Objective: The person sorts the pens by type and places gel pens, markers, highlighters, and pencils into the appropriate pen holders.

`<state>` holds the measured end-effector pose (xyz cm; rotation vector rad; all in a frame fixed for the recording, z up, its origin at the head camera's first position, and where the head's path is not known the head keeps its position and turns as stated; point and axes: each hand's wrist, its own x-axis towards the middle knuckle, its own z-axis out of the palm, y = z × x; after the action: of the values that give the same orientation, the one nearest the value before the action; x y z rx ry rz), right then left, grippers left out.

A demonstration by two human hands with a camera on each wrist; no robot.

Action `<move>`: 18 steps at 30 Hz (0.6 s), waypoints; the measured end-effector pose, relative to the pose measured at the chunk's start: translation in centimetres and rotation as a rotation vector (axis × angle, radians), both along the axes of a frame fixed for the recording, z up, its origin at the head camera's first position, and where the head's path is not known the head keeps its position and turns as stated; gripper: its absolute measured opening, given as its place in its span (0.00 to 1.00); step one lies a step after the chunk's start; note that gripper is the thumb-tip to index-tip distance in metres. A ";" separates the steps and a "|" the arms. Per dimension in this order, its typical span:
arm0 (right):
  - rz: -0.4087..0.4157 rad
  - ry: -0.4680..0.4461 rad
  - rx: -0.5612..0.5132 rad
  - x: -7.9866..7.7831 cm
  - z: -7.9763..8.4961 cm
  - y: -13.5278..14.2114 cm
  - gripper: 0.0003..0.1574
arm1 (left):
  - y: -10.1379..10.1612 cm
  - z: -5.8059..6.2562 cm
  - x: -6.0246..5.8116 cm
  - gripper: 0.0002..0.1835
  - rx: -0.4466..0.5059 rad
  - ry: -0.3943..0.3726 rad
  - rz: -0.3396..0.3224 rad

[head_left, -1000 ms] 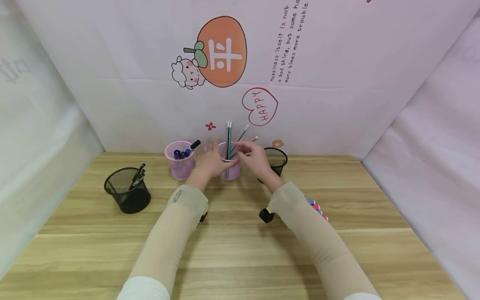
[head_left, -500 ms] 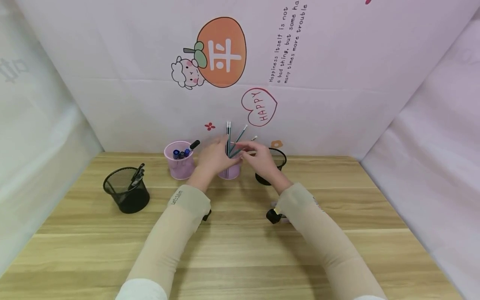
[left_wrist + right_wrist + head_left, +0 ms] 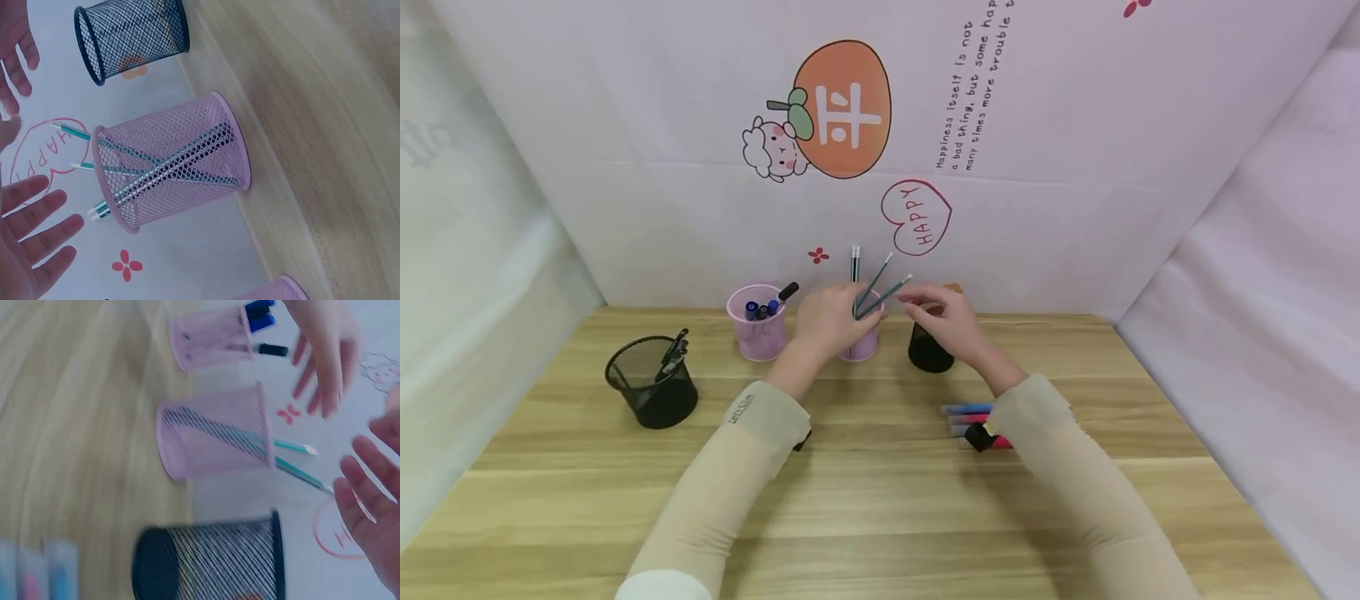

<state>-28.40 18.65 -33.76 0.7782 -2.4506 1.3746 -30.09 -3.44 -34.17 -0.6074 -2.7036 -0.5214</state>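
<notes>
Several dark green and striped pencils with white ends [image 3: 75, 132] lean in a pink mesh pen cup [image 3: 169, 162], as the left wrist view shows. My left hand [image 3: 831, 319] is beside this cup's upper left in the head view, overlapping its rim; its fingers [image 3: 53, 240] are spread and hold nothing in the left wrist view. To the right of the pencils, my right hand [image 3: 953, 323] hovers over a black mesh cup [image 3: 931, 354], partly hiding it. The right wrist view shows that hand's fingers [image 3: 369, 462] loosely bent around nothing, near the pencil tops.
Another pink cup [image 3: 760, 333] with blue and black markers stands left of the pencils. Farther left is a black mesh cup [image 3: 662, 400] holding black pens. Coloured markers [image 3: 966, 421] lie by the right sleeve. A printed cloth wall [image 3: 1037, 250] rises behind the table.
My right hand has drawn away from the pencils to the right, over the black cup. My left hand stays by the pink cup. More of the loose markers now shows.
</notes>
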 end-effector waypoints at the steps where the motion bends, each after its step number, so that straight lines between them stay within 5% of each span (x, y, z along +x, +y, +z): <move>1: 0.016 0.004 0.012 0.2 0.1 0.5 0.15 | -0.1 0.0 0.1 0.31 0.014 0.006 -0.011; 9: 0.091 -0.017 0.147 1.4 0.1 4.7 0.15 | -0.3 -0.4 1.4 0.28 0.079 0.052 -0.123; 18: 0.122 -0.041 0.325 3.2 -0.8 8.2 0.14 | 2.2 -1.7 2.3 0.34 0.049 0.010 -0.212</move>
<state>-25.21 26.89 -34.61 0.9924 -2.7395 1.0480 -27.74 -1.20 -35.83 -0.8857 -2.6234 -0.6342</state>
